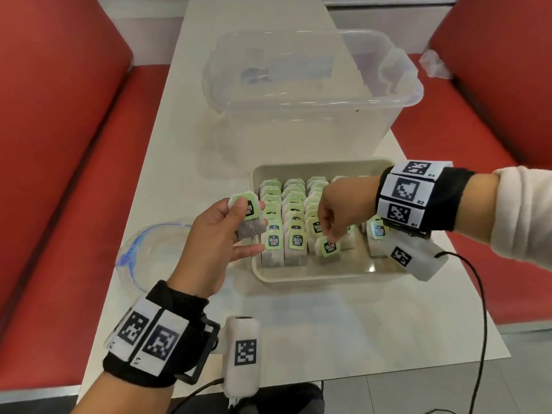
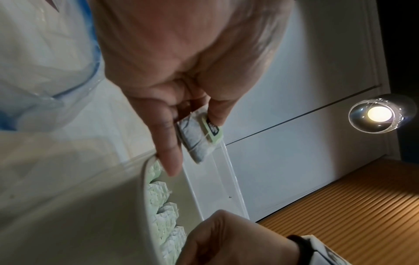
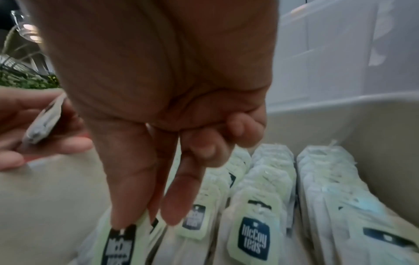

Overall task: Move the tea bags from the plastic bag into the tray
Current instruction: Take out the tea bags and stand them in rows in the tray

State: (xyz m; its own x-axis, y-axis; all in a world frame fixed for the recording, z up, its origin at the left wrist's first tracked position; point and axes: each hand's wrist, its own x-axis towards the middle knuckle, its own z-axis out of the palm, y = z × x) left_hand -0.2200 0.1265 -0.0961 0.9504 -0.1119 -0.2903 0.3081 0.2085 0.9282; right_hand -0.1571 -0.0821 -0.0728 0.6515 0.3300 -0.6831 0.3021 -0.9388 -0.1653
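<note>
A white table [image 1: 298,324] between red bench seats [image 1: 59,144] carries the tray [image 1: 313,277]. Beside it, the left hand [image 1: 215,234] grips a tea bag [image 1: 249,218]; over it, the right hand [image 1: 337,210] pinches another tea bag [image 1: 328,248].

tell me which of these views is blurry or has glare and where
Head view: mostly sharp, edges bowed by the wide lens, a small glare spot on the tray floor. Left wrist view: a ceiling lamp flares brightly, and the tray wall is a soft blur up close. Right wrist view: the right hand and nearest tea bags are smeared, out of focus.

Right hand [image 1: 334,213] hides tray's [image 1: 313,276] bags
</note>
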